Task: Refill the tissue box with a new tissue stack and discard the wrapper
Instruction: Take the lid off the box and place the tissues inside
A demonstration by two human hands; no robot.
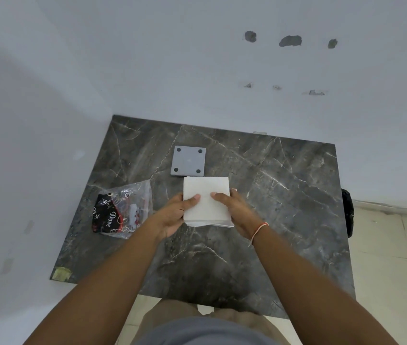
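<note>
Both hands' grip clamps the tissue stack (206, 199), hiding anything beneath it

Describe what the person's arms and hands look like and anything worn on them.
Both forearms are bare, with no sleeves in view. The left hand wears nothing visible: no ring, watch or glove. The right hand is also ungloved; a thin orange-and-white thread bracelet circles its wrist, one loose end trailing down.

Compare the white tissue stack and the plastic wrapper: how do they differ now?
The tissue stack is plain white and opaque; the wrapper is clear with black and red print. The stack is neat and square, held between both hands; the wrapper lies crumpled and untouched. Both are over the marble table.
</note>
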